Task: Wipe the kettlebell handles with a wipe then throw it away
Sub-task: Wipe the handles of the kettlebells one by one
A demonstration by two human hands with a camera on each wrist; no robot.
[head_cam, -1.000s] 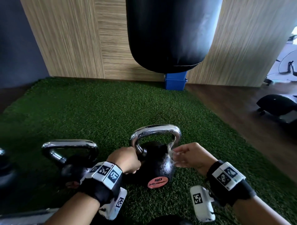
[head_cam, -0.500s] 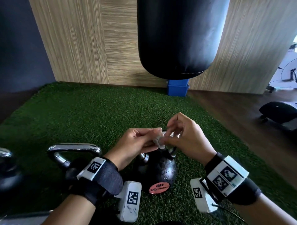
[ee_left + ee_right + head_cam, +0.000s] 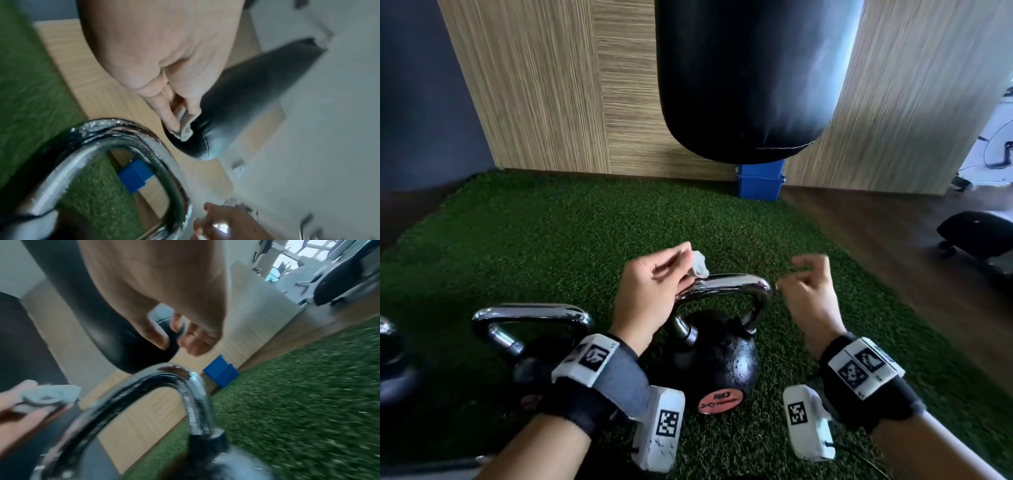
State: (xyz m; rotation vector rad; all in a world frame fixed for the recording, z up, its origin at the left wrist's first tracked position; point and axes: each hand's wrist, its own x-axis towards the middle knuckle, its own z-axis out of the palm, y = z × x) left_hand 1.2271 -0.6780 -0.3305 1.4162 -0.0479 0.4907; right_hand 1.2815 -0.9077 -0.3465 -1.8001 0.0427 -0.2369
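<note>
Here, a small crumpled white wipe [image 3: 699, 264] is pinched between the thumb and fingertips of the left hand [image 3: 654, 291], just above the left end of the curved chrome handle [image 3: 726, 286] of the black round kettlebell with a red label [image 3: 714, 363] at the lower centre of the head view. In the left wrist view the wipe [image 3: 185, 125] is seen bunched at the fingertips, close to the handle but not plainly pressed on it. The right hand [image 3: 810, 291] is held to the right of the same handle, apart from it, with its fingers loosely curled and nothing visible in them; the right wrist view is blurred, yet no object is shown between those fingers.

Droplets can be seen on the black body, and the chrome looks wet in the left wrist view, so this handle is judged to be partly wiped at least; how much of it has been covered cannot be told. A second chrome-handled kettlebell [image 3: 530, 318] stands at the lower left on the green artificial turf [image 3: 551, 240], and part of a third dark kettlebell [image 3: 390, 359] is cut off at the left edge. Whether those handles have been wiped cannot be told from the pictures. The wipe is not yet thrown away, and no waste bin can be identified with certainty; a blue box [image 3: 760, 181] sits by the wooden wall under the black hanging punching bag [image 3: 750, 75].
</note>
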